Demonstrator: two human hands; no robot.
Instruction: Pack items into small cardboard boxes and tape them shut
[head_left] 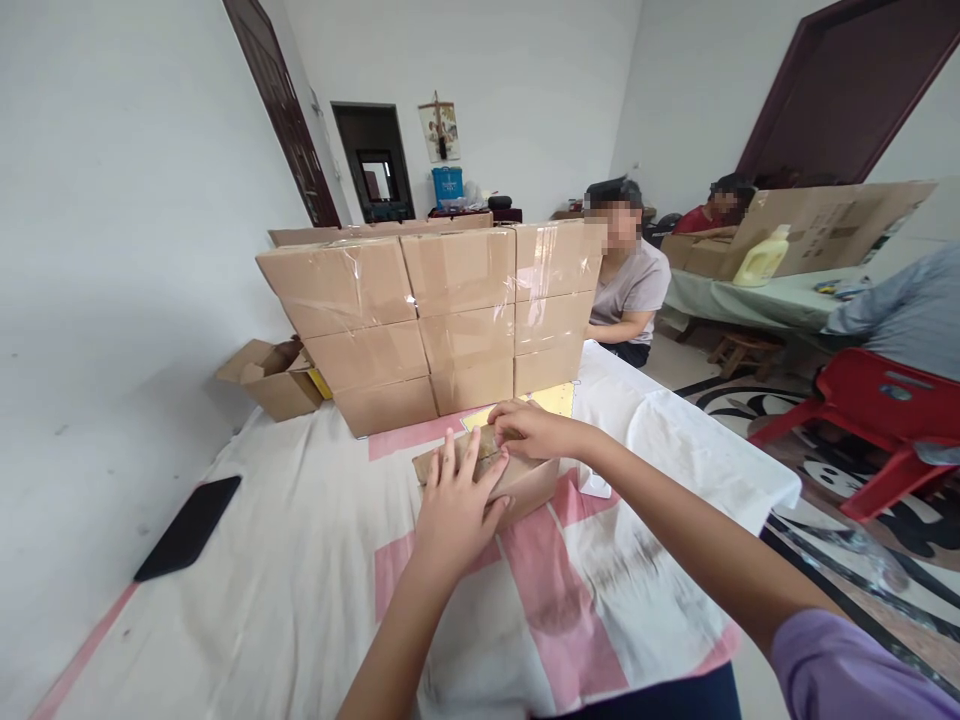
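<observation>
A small cardboard box (529, 498) lies on the cloth-covered table in front of me. My left hand (456, 505) rests over its near left part, fingers spread out flat on the top. Across the far side of the top, my right hand (534, 430) has its fingers bent down, with the thumb and fingertips drawn in at the box's upper edge. A darker brown strip (431, 467) shows along the left of the lid; whether it is tape or a flap I cannot tell. Fine detail under the right fingertips is hidden.
Stacked, taped cartons (465, 345) stand just beyond the box. An opened carton (281, 385) sits at the left by the wall, and a black phone-like slab (189, 528) lies nearer. A small white object (595, 484) is right of the box. A co-worker (630, 270) sits behind the cartons.
</observation>
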